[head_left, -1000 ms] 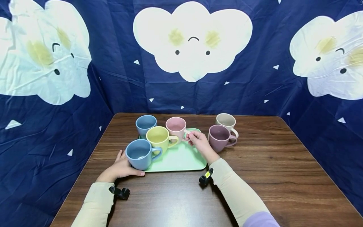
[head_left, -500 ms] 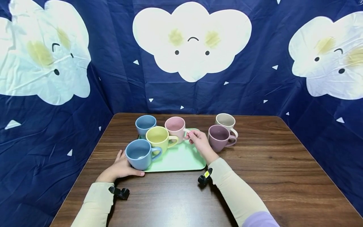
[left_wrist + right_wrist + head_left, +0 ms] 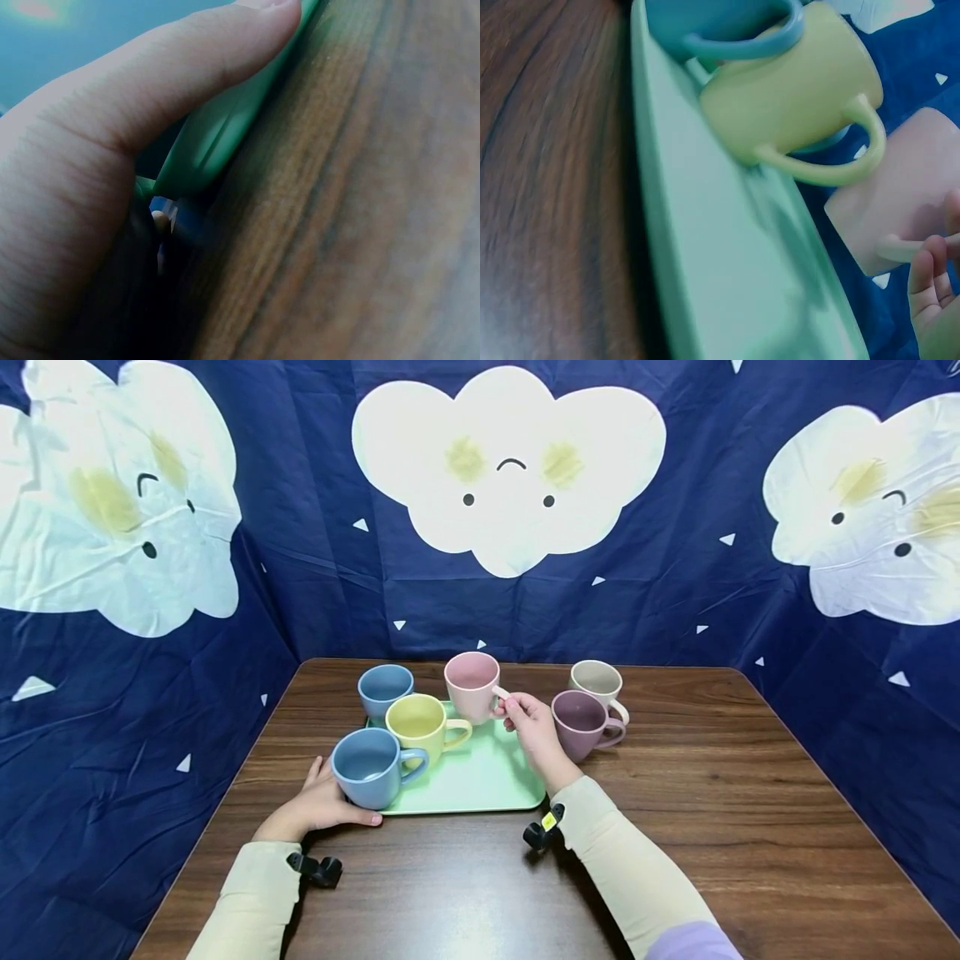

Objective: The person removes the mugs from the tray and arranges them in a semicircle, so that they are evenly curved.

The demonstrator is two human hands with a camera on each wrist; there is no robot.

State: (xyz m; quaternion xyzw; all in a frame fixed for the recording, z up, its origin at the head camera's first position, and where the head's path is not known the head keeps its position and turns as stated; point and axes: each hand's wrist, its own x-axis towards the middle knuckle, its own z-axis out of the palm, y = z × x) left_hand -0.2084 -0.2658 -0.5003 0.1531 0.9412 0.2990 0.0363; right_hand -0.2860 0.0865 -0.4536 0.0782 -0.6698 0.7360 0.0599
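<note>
**Desk:** Where is the pink mug (image 3: 472,683) right now?

**Me:** I have it off the green tray (image 3: 480,777), hanging in the air over the tray's far edge. My right hand (image 3: 528,727) pinches its handle, fingers curled round the loop; the right wrist view shows the fingertips (image 3: 928,279) closed on that handle.

**Desk:** And the other hand?

**Me:** My left hand (image 3: 318,802) rests at the tray's near left corner. The left wrist view shows the thumb (image 3: 187,71) lying along the tray rim; the other fingers are out of sight, so I cannot tell whether they are curled.

**Desk:** What else sits round the tray?

**Me:** On it, the yellow mug (image 3: 420,723) near the middle left, one blue mug (image 3: 371,766) at the near left corner by my left hand, another blue mug (image 3: 386,689) at the far left corner. Off the tray's right side, on the wooden table (image 3: 750,793), stand the purple mug (image 3: 581,722) and the beige mug (image 3: 597,683), close together.

**Desk:** Which step is this?

**Me:** I judge it a carry in mid-air: mug lifted, not yet put down. The next move needs a level mug, steady wrist, and clearance from the yellow mug's rim and the purple one.
</note>
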